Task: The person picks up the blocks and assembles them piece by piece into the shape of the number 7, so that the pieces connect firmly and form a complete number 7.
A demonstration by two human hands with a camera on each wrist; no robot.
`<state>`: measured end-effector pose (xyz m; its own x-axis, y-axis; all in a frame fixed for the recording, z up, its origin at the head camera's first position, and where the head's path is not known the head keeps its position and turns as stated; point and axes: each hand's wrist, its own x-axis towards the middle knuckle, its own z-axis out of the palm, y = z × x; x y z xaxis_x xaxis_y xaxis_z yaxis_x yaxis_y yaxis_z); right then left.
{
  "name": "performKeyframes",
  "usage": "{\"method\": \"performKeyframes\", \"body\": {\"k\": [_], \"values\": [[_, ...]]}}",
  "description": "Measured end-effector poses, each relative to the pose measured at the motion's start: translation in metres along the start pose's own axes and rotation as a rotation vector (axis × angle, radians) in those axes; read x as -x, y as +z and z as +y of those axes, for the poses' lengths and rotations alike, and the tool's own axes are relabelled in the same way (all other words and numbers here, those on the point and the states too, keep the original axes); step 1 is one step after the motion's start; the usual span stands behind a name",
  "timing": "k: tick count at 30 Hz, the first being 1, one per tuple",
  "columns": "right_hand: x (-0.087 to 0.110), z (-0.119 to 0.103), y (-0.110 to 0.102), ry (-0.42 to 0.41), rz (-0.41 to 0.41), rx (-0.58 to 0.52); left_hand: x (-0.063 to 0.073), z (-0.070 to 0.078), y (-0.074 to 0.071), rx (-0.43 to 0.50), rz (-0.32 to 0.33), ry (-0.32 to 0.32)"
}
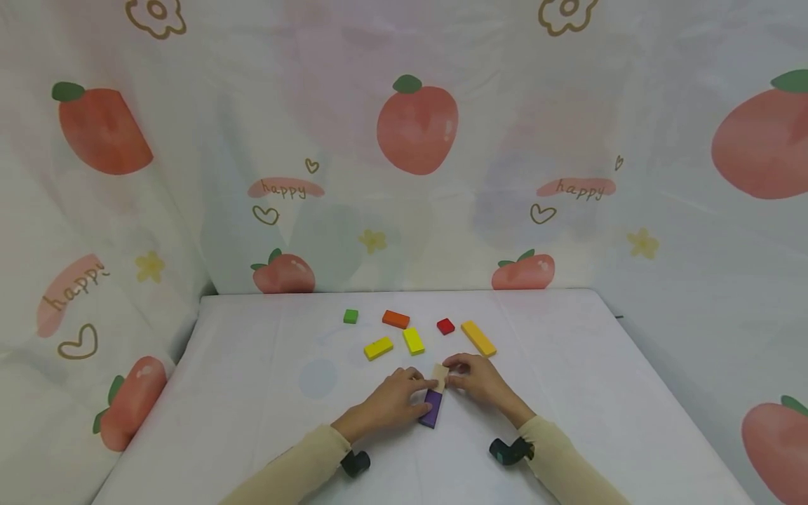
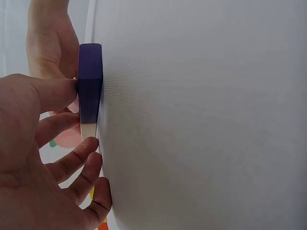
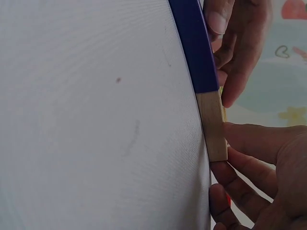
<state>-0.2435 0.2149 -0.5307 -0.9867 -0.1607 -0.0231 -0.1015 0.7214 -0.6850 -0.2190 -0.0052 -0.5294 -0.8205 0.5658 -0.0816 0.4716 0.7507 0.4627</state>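
Note:
A purple block (image 1: pixel 432 415) lies flat on the table, end to end with a plain wooden block (image 1: pixel 440 374). My left hand (image 1: pixel 393 398) rests over the pair from the left: its thumb touches the purple block, and its extended index finger reaches onto the wooden one. From the right, my right hand (image 1: pixel 482 382) holds the wooden block at its far end, with the thumb near its upper edge and fingertips round the end. In the right wrist view the purple block (image 3: pixel 195 45) and wooden block (image 3: pixel 211 125) meet in a line.
Farther back lie a green block (image 1: pixel 351 316), an orange block (image 1: pixel 395 319), two yellow blocks (image 1: pixel 413 341), a red block (image 1: pixel 445 326) and a long yellow-orange block (image 1: pixel 478 338). A patterned cloth (image 1: pixel 416 224) hangs behind the white table (image 1: pixel 252 407).

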Motion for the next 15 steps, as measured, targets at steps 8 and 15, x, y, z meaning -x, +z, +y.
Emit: {"method": "performKeyframes", "body": {"k": [8, 15], "values": [[0.0009, -0.0027, -0.0014, 0.007, -0.002, -0.002, -0.0003, -0.0017, -0.0006, -0.023, 0.003, 0.023], [-0.0021, -0.0088, -0.0078, 0.016, -0.03, -0.003, 0.0009, -0.0024, -0.0023, -0.02, 0.004, 0.025]]}}
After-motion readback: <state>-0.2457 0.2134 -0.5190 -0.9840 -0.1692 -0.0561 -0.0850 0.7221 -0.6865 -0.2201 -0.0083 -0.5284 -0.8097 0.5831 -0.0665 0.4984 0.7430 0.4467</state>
